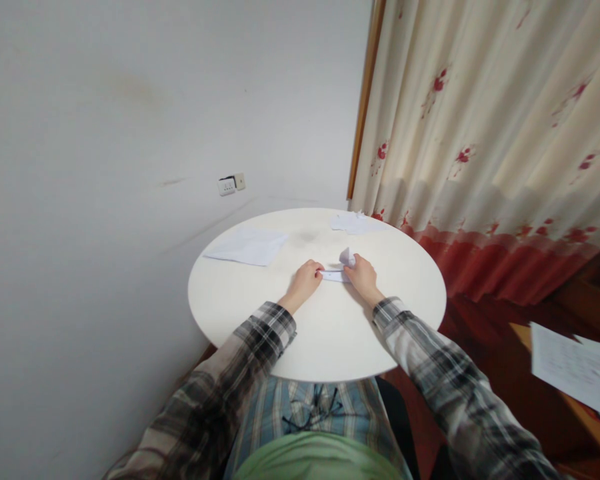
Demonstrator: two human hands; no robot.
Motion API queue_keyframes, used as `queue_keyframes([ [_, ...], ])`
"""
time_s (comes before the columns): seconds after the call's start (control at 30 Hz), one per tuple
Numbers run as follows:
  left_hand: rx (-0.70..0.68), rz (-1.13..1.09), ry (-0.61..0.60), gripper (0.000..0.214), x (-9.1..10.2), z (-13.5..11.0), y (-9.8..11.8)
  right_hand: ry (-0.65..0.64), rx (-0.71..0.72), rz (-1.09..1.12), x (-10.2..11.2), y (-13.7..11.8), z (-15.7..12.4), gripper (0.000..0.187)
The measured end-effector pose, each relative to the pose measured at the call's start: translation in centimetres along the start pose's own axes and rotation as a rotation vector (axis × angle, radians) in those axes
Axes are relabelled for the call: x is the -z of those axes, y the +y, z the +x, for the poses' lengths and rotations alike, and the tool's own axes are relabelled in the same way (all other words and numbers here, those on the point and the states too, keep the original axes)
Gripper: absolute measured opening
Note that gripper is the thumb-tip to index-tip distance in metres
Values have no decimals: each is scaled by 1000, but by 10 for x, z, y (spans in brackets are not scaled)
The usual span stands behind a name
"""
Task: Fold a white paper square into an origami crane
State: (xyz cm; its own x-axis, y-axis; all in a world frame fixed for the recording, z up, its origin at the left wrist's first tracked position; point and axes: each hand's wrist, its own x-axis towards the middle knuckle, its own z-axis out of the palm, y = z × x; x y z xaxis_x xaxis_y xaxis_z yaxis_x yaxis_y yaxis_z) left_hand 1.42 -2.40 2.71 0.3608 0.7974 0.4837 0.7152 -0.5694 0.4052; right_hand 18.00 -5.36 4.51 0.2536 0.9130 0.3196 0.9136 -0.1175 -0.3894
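Between my two hands lies a narrow strip of folded white paper [335, 275], low over the middle of the round white table. My left hand [307, 278] pinches its left end between thumb and fingers. At the other end, my right hand [363, 275] is closed on the paper, and a pointed white flap [347, 257] stands up beside its fingers. I cannot tell whether that flap belongs to the same sheet. Part of the strip's right end is hidden by my right hand.
On the round table [330, 347], white sheets [250, 247] lie at the back left and paper pieces [349, 223] at the back right. A wall with a socket [227, 187] borders the left, a curtain [470, 133] the right. More papers [575, 367] rest on a wooden surface at lower right.
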Motion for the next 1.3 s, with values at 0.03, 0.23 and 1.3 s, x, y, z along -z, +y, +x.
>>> queue_keyframes([
  [0.03,3,-2,0,24,1,0,1,0,2,2,0,0,0,27],
  [0.23,40,27,-30,22,6,-3,6,0,1,14,2,-1,-1,28],
  [1.3,-212,-294,-356,30,-1,-3,3,-52,33,73,-7,6,5,35],
])
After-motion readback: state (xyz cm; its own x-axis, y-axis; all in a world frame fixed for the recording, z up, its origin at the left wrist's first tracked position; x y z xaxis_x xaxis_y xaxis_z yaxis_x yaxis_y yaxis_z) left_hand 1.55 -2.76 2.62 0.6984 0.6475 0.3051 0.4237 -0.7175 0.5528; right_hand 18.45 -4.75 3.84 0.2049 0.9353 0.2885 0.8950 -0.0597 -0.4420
